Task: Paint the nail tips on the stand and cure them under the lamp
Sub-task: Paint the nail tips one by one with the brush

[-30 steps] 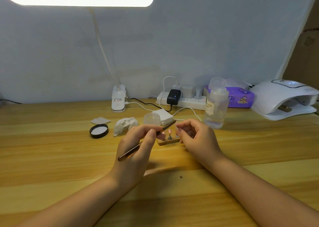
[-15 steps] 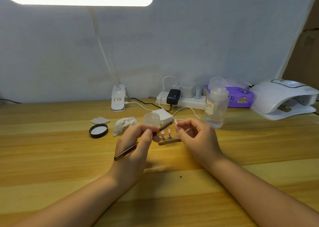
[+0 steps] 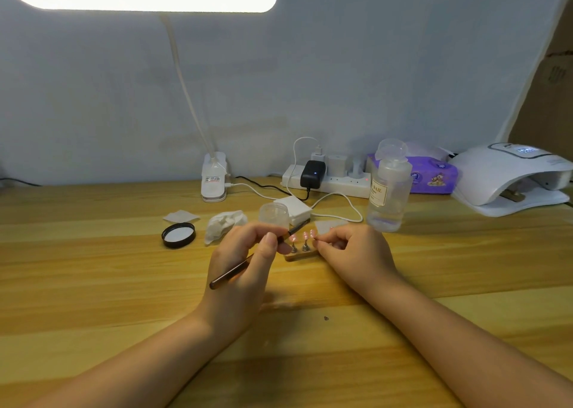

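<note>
A small wooden stand [image 3: 298,256] sits mid-table with pink nail tips [image 3: 305,236] on metal posts. My left hand [image 3: 245,268] grips a dark brush [image 3: 231,273] like a pen, its tip pointing up-right just behind the nail tips. My right hand [image 3: 353,252] is curled at the stand's right end, fingertips pinching at the rightmost nail tip; the hand hides that end of the stand. The white curing lamp [image 3: 508,178] stands at the far right, its display lit.
Behind the stand are a small clear jar [image 3: 274,213], a white pad stack [image 3: 294,209], a clear bottle [image 3: 387,190], a crumpled tissue [image 3: 224,224] and a black lid [image 3: 179,235]. A power strip [image 3: 325,181], cables, purple wipes pack [image 3: 434,176] and desk lamp clamp [image 3: 214,181] line the wall.
My left hand has slid slightly left and lowered the brush, uncovering the nail tips. My right hand has shifted in to the stand's right end.
</note>
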